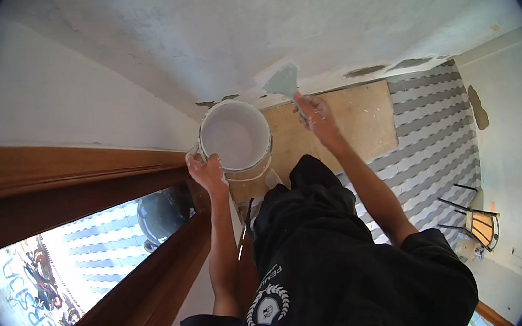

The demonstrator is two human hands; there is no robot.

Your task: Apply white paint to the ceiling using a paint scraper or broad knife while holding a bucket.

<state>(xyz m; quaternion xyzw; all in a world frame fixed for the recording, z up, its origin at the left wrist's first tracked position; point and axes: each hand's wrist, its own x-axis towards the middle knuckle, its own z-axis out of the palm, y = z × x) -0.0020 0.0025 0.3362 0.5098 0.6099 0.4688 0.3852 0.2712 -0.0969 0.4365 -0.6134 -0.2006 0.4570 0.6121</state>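
A person in a black shirt point(334, 284) stood facing a pale wall point(244, 22), both arms stretched toward it. At the centre of the frame, the left hand point(208, 171) grasped a white bucket point(234, 110) at its lower-left side, some of its fingers hidden; the bucket's mouth faced the camera, its inside pale. Just above and right of centre, the right hand point(316, 116) had its fingers closed around the handle of a broad scraper point(282, 82), whose blade lay over the wall's lower part; whether it touched could not be told. Below lay a tan board point(360, 118) on the striped floor point(427, 107). Brown wooden trim point(72, 166) crossed the left, and a chair point(481, 227) showed at lower right.
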